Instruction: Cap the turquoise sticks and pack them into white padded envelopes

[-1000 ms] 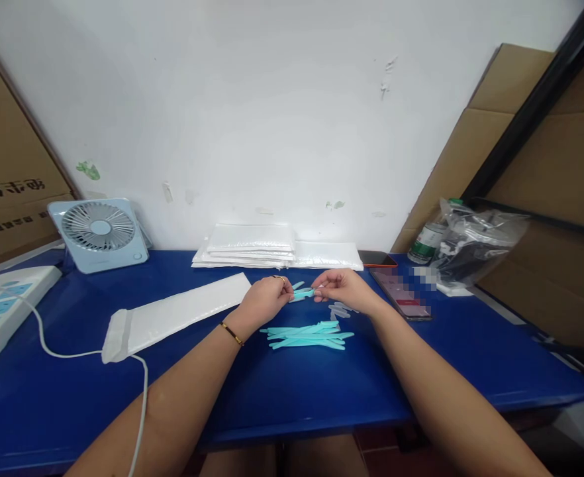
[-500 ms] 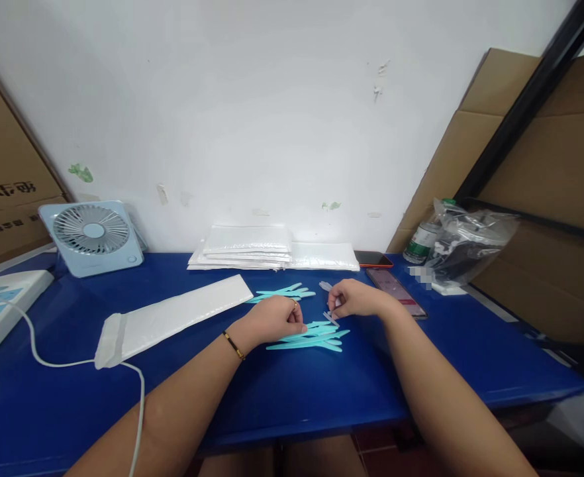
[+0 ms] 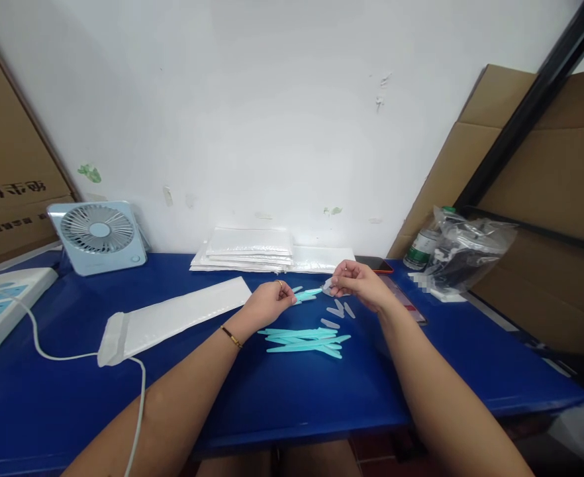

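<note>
My left hand [image 3: 270,302] pinches a slim turquoise eyebrow razor [image 3: 314,292] by its left end, its tip pointing right. My right hand [image 3: 357,283] is closed on a small translucent blade cap [image 3: 328,283] at that tip; whether the cap is around the tip or just beside it I cannot tell. Below my right hand several loose translucent caps [image 3: 336,310] lie on the blue table. Nearer to me is a loose pile of turquoise razors [image 3: 304,340]. A few more turquoise razors lie behind my left fingers, partly hidden.
A white padded mailer [image 3: 183,317] lies left of my left hand, with a white cable [image 3: 140,391] near its end. Stacked mailers [image 3: 247,242] stand against the wall. A fan [image 3: 98,235], a power strip [image 3: 8,311], phones [image 3: 406,301] and a bagged item [image 3: 465,252] are around.
My left hand has moved from the near pile to farther back, and a razor now shows in its fingers. My right hand has risen slightly with a cap, uncovering the loose caps.
</note>
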`<state>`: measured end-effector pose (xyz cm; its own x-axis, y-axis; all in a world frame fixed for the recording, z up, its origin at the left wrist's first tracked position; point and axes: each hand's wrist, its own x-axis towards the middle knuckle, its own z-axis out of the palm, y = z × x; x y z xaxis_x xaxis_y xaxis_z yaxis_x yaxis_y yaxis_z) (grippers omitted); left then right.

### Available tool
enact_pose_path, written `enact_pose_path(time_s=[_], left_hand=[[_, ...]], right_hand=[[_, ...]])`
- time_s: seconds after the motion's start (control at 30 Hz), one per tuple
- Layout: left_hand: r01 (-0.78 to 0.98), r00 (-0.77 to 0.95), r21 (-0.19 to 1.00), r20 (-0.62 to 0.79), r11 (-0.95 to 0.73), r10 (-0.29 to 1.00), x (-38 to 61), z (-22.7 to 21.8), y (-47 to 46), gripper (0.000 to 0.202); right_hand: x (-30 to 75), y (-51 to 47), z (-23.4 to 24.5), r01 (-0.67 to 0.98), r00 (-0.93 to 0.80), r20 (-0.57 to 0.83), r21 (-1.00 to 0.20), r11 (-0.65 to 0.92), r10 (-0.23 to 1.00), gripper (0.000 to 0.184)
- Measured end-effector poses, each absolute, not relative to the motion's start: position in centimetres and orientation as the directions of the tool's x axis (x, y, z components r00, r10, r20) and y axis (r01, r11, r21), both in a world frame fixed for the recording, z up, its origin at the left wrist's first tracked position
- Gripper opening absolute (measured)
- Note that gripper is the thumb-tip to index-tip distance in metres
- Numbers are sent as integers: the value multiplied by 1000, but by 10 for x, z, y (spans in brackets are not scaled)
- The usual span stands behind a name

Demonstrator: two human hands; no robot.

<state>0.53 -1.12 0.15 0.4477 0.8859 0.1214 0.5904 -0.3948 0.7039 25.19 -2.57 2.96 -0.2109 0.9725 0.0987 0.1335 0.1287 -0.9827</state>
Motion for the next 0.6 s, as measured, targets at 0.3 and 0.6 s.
enact_pose_path(time_s=[0.3,0.6], left_hand=[[552,452,745,110,-375,885,5,4,-11,28],[495,472,784,120,-375,874,6,8,-12,30]], right_hand=[[242,-28,28,115,-238,103,-984,133,966,31],[239,-27,26,120,-275,172,-970,211,946,30]])
